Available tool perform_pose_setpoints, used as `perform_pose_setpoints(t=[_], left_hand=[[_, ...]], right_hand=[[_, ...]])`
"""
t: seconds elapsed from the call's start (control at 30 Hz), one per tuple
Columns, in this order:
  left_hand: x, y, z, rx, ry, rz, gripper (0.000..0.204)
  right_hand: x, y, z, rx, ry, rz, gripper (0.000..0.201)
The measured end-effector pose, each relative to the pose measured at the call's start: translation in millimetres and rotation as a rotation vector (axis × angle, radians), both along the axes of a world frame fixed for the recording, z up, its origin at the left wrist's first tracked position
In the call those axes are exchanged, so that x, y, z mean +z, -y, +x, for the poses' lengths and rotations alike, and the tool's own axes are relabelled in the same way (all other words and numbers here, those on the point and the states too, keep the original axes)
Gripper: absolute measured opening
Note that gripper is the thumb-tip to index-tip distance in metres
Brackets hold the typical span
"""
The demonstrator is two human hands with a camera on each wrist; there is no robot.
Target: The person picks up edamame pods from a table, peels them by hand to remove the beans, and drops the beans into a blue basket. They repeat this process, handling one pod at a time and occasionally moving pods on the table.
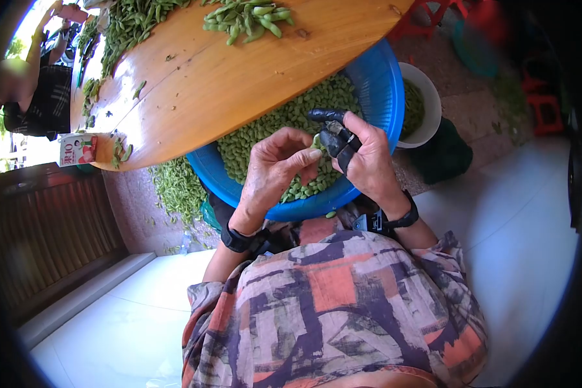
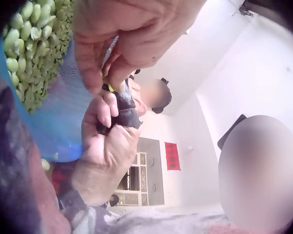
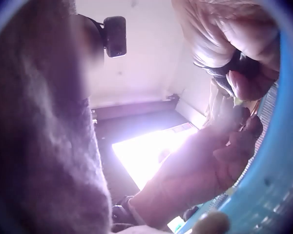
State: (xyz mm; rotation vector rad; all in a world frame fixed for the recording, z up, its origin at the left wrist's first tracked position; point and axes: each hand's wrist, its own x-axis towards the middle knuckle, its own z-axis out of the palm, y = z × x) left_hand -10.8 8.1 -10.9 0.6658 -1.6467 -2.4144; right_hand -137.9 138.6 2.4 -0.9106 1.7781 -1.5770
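Note:
Over a blue plastic basket [image 1: 376,84] full of shelled green soybeans [image 1: 255,145], both hands meet at a small green soybean pod [image 1: 316,141]. The left hand [image 1: 275,165] pinches the pod between thumb and fingertips. From the other side the right hand [image 1: 372,161] has its fingers curled in against the pod, with black wraps [image 1: 344,155] on several of them. In the left wrist view only a sliver of the pod [image 2: 109,85] shows between the fingertips. The hands hide most of it in the right wrist view.
A wooden table [image 1: 194,84] overhangs the basket, with heaps of unshelled pods [image 1: 249,19] and a drink carton [image 1: 77,150]. A white bucket [image 1: 433,103] stands right of the basket. Empty-looking pods [image 1: 181,194] lie on the floor at left. Another person [image 1: 42,97] sits at the far left.

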Motion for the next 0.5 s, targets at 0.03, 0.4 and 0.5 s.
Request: perform_pose_setpoints(t=[0.03,0.4,0.5], left_hand=[[5.6,-1.8,-0.5,0.059,-0.023,-0.007,0.01],[2.2,-7.9,-3.8,0.092,0.053,-0.452,0.021],[18.7,-11.6,-4.8,-0.03,0.211,-0.18,0.034]], right_hand=[[5.8,1.0,0.0,0.017,0.101,0.024,0.027],[6.8,0.7,-1.6,0.045,0.075,0.018,0.034],[-0.6,2.9,3.8,-0.08,-0.223,-0.066,0.036]])
